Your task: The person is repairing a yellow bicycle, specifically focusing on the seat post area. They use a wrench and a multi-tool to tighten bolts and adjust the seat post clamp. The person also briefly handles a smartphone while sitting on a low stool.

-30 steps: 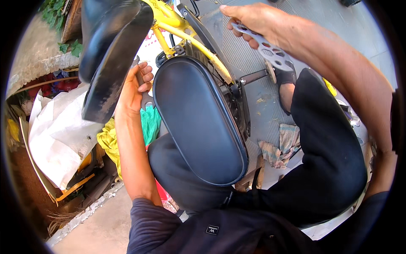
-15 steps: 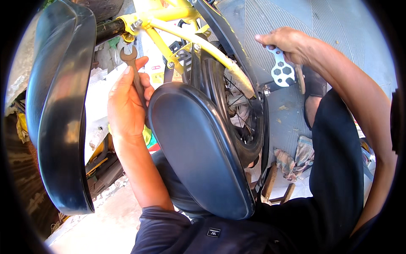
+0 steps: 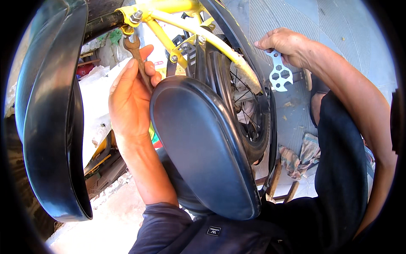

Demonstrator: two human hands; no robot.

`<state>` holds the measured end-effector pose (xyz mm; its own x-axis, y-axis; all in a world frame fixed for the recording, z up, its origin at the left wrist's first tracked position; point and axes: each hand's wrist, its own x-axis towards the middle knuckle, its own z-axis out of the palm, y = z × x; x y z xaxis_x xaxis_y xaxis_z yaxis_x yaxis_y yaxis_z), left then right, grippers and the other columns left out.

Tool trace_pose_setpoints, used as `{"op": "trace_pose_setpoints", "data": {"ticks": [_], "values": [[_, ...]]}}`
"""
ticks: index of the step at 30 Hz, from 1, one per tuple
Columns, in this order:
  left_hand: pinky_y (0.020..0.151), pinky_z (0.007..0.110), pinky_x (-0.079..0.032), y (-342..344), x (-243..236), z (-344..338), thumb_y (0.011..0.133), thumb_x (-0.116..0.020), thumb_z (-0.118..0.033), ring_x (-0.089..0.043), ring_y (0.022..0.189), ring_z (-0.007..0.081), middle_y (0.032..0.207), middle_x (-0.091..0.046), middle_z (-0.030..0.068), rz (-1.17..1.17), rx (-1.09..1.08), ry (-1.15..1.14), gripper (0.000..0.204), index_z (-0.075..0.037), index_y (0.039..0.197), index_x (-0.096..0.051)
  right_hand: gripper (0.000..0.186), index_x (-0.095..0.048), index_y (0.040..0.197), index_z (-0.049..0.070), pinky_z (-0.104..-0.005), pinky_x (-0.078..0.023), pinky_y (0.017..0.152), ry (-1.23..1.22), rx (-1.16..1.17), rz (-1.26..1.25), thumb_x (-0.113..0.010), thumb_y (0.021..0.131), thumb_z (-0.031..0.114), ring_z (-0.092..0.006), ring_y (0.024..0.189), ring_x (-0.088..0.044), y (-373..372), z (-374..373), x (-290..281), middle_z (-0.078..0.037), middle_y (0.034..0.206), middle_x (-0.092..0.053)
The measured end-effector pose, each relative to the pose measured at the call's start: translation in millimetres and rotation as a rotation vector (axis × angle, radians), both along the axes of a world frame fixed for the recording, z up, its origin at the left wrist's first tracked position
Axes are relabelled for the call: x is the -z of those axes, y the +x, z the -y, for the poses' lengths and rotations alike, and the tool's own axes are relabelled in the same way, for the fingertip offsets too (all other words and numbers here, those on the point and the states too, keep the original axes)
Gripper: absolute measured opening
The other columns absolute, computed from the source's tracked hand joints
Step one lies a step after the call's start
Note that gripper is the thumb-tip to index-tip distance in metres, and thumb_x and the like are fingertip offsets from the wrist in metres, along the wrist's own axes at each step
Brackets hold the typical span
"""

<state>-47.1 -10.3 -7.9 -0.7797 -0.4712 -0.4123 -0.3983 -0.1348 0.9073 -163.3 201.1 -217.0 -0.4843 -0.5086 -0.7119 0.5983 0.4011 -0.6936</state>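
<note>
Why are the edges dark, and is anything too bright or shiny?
Head view: the fisheye image ends in a black rim; head view: the pale ledge looks nearly washed out; head view: the black saddle shows bright sheen, while the spanner in the left hand reads clearly.

Left hand (image 3: 130, 94): oval seat (image 3: 198, 142) blocks rightward; room right of wheel (image 3: 219, 82).

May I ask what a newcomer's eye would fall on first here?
Probably the bright yellow frame at top centre and the big black oval pad mid-picture. Next come a rusty open-ended wrench in the left hand and a silvery plate with hexagonal holes in the right hand.
</note>
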Motion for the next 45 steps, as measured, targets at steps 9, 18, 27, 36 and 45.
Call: {"op": "trace_pose_setpoints", "data": {"ticks": [9,18,27,36,45], "values": [[0.061,0.023,-0.046,-1,-14,0,0.099,-0.05,-0.018,-0.055,0.066,0.0131,0.079,-0.06,0.0068,0.006,0.069,-0.217,0.036,0.009,0.122,-0.055,0.03,-0.069,0.099,0.001,-0.0242,-0.025,0.038,-0.011,0.013,-0.042,-0.071,0.084,0.027,-0.0078,0.051,-0.038,5,3,-3,-0.004,0.075,-0.055],[0.054,0.024,-0.044,-1,-30,12,0.096,-0.055,-0.021,-0.055,0.061,0.0127,0.072,-0.058,0.0051,0.082,0.222,-0.315,0.038,0.01,0.119,-0.056,0.029,-0.069,0.1,0.003,-0.0259,-0.027,0.044,-0.01,-0.021,-0.03,-0.069,0.084,0.027,-0.0092,0.059,-0.039,7,3,-9,-0.002,0.075,-0.054],[0.046,0.021,-0.04,3,-30,9,0.098,-0.051,-0.021,-0.051,0.052,0.0112,0.069,-0.058,0.0064,0.094,0.218,-0.306,0.036,0.011,0.112,-0.059,0.029,-0.069,0.1,0.003,-0.0273,-0.028,0.05,-0.014,-0.039,-0.024,-0.069,0.084,0.027,-0.0101,0.065,-0.039,7,4,-10,-0.002,0.078,-0.054],[0.042,0.021,-0.036,2,-31,3,0.1,-0.048,-0.022,-0.048,0.049,0.0098,0.069,-0.057,0.0055,0.057,0.141,-0.161,0.038,0.01,0.119,-0.055,0.027,-0.066,0.093,-0.003,-0.0341,-0.032,0.055,-0.076,0.027,0.03,-0.071,0.082,0.021,-0.0176,0.07,-0.042,8,7,-13,-0.009,0.083,-0.054],[0.046,0.021,-0.035,0,-36,9,0.101,-0.045,-0.024,-0.047,0.054,0.0072,0.073,-0.055,0.0031,0.096,0.149,-0.059,0.042,0.008,0.126,-0.05,0.025,-0.067,0.092,-0.003,-0.0335,-0.032,0.055,-0.073,0.049,0.011,-0.07,0.082,0.02,-0.0175,0.068,-0.043,10,7,-13,-0.008,0.081,-0.054]]}}
